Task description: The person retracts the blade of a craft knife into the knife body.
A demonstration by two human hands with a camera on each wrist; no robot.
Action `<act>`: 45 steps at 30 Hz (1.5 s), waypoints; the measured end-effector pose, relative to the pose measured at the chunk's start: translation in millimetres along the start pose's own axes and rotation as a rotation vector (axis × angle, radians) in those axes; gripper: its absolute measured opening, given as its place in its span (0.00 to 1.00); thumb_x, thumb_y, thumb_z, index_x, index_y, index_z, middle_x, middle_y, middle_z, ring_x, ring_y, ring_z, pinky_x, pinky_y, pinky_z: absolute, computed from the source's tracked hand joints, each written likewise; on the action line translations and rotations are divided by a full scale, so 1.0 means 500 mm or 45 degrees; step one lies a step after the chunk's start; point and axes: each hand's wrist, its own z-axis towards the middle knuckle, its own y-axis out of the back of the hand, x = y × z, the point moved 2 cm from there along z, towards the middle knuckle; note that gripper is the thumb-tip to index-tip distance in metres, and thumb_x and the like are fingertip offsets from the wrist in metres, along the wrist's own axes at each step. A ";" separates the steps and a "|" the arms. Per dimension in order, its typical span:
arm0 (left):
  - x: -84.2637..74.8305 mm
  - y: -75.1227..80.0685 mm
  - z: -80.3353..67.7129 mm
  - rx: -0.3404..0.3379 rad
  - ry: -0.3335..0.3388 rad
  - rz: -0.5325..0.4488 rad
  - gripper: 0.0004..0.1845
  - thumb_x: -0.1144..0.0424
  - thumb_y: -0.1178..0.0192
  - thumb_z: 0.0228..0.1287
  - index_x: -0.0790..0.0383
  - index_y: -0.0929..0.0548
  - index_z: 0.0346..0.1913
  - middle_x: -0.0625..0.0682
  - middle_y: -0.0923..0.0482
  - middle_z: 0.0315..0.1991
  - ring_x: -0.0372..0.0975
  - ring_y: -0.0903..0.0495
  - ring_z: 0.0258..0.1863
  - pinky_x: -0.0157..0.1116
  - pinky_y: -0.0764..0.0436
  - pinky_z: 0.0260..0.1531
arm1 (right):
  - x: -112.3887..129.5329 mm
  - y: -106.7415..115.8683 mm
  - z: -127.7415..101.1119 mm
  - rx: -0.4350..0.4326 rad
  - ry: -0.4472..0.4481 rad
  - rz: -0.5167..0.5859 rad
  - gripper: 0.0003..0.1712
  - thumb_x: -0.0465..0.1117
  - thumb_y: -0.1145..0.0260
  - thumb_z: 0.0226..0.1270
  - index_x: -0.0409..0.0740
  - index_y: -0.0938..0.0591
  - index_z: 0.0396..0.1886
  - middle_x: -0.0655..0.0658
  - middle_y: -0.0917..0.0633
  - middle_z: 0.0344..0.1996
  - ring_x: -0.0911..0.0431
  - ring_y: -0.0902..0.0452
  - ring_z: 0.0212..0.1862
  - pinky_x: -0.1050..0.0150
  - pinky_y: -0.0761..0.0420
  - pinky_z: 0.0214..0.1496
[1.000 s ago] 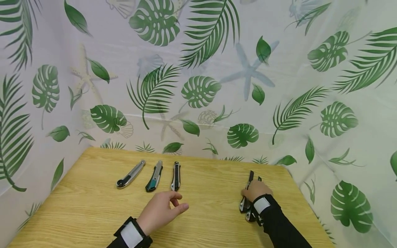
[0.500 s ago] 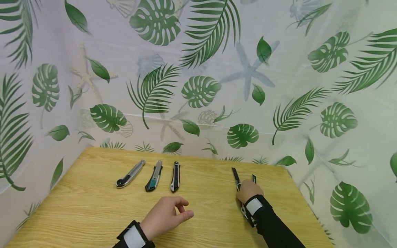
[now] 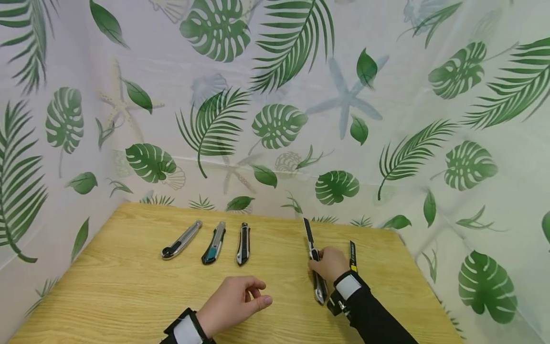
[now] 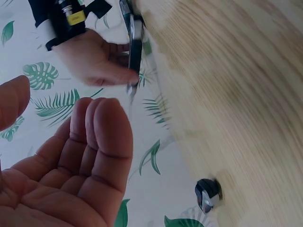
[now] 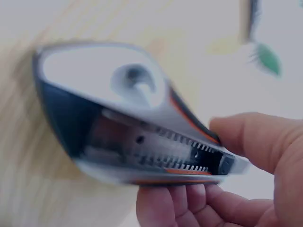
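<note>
My right hand (image 3: 332, 264) holds the orange-edged knife (image 3: 319, 288), with my thumb on one side and my fingers on the other. The knife is right of the middle of the table (image 3: 279, 253), and I can't tell if its fat end touches the wood. A long dark strip, which I think is the blade (image 3: 308, 231), sticks out at the far end, away from me. My left hand (image 3: 234, 300) holds nothing, and its fingers are a little bent. Beyond it, three more lie in a row: a silver knife (image 3: 182, 241), a green and gray knife (image 3: 213, 243) and a black knife (image 3: 243, 244). Close to my right wrist is a yellow-marked knife (image 3: 353, 253), partly hidden by my hand. I have to be careful. My thumb and fingers pinch near the narrow part, so the fat end could tip and twist the knife if I squeeze too softly. If I turn my wrist, the blade could swing sideways toward my left hand, and I might get cut if that hand reached across. If I went too far left, the knife could bump the black knife and push it crooked. My sleeve (image 3: 378, 310) could also brush the yellow-marked knife and slide it, because I can't see all of it.
</note>
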 end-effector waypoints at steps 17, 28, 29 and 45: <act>-0.014 -0.013 0.003 -0.193 0.012 -0.402 0.23 0.57 0.38 0.74 0.66 0.21 0.65 0.55 0.14 0.47 0.47 0.12 0.40 0.35 0.15 0.36 | 0.263 0.044 -0.115 -0.031 0.313 0.905 0.17 0.44 0.24 0.64 0.44 0.15 0.49 0.45 0.14 0.36 0.51 0.16 0.38 0.61 0.14 0.37; -0.031 -0.008 -0.012 -0.064 -0.040 -0.648 0.21 0.65 0.47 0.80 0.69 0.26 0.69 0.58 0.15 0.41 0.50 0.14 0.37 0.42 0.14 0.36 | 0.284 0.071 -0.128 0.097 0.329 1.071 0.17 0.49 0.34 0.75 0.41 0.16 0.52 0.43 0.16 0.37 0.49 0.24 0.34 0.63 0.23 0.34; -0.032 -0.007 -0.014 -0.053 -0.042 -0.648 0.21 0.64 0.47 0.80 0.69 0.26 0.68 0.57 0.16 0.40 0.51 0.14 0.37 0.43 0.14 0.36 | 0.284 0.072 -0.128 0.127 0.325 1.106 0.18 0.50 0.36 0.77 0.41 0.15 0.53 0.43 0.16 0.37 0.49 0.24 0.35 0.62 0.23 0.35; -0.026 0.002 -0.028 0.009 0.054 -0.885 0.23 0.59 0.47 0.80 0.70 0.26 0.68 0.58 0.17 0.37 0.43 0.16 0.35 0.40 0.14 0.39 | 0.299 0.070 -0.142 0.322 0.364 1.351 0.29 0.57 0.49 0.82 0.37 0.22 0.60 0.41 0.14 0.48 0.46 0.20 0.54 0.49 0.22 0.58</act>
